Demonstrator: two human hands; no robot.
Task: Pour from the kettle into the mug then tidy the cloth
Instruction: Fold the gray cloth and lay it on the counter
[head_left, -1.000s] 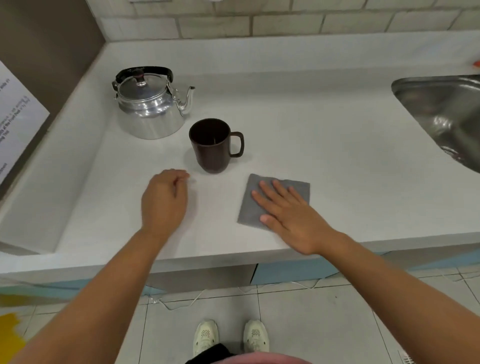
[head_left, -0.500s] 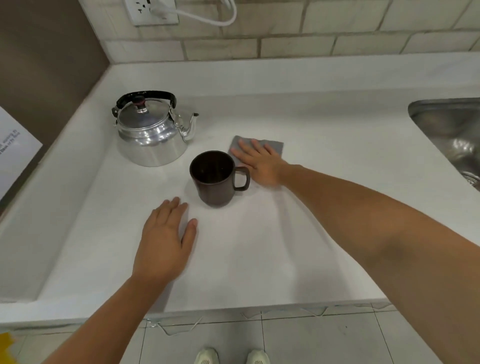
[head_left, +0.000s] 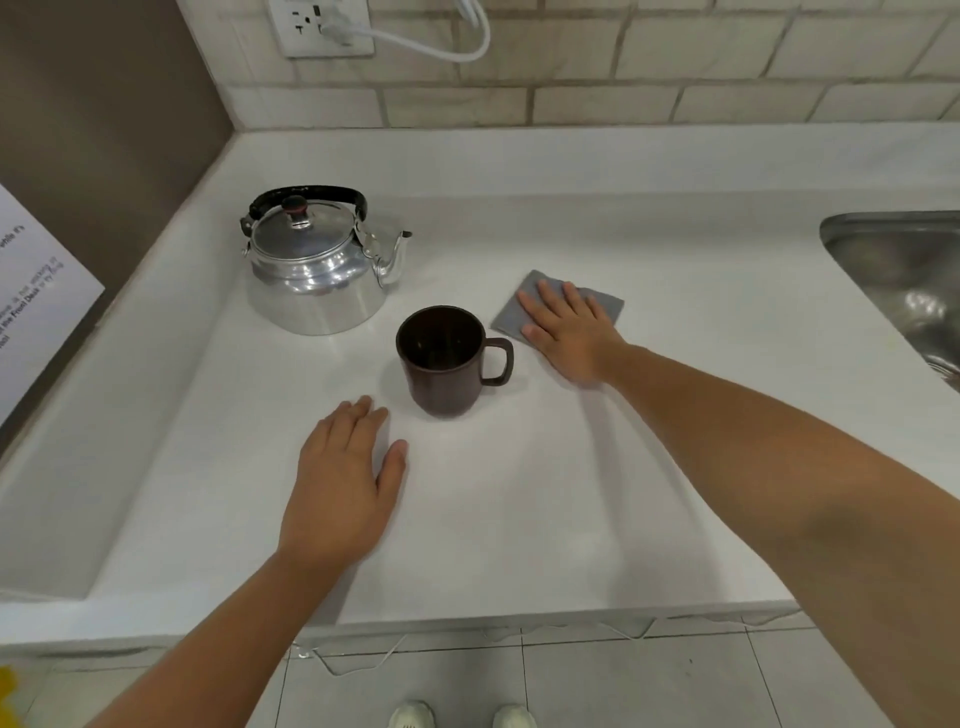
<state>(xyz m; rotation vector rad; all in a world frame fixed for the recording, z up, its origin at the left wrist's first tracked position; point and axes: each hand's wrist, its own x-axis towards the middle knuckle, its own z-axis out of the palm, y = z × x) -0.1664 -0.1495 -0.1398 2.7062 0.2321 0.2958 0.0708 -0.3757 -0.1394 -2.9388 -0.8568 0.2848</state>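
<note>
I take the mug (head_left: 442, 361) as my landmark. My right hand (head_left: 570, 332) lies flat on the grey cloth (head_left: 558, 306), just to the right of the mug and slightly behind its handle, fingers (head_left: 545, 299) spread and pressing down rather than pinching; I judge that the palm pins the cloth so it can be slid or wiped across the worktop (head_left: 519, 493). My left hand (head_left: 343, 486) rests open in front of the mug and a little to its left, palm down on bare worktop and holding nothing, probably as a brace. The kettle (head_left: 317, 270) stands upright behind and to the left of the mug, lid on, spout turned toward the mug side, nothing touching it.

The kettle is polished metal, squat and rounded, with a black arched handle and a dark knob. The mug is dark brown, straight-sided and matte, with a squared loop handle facing right; I cannot tell whether there is liquid inside. The cloth is thin, flat and roughly square. The worktop is pale, smooth and faintly glossy.
</note>
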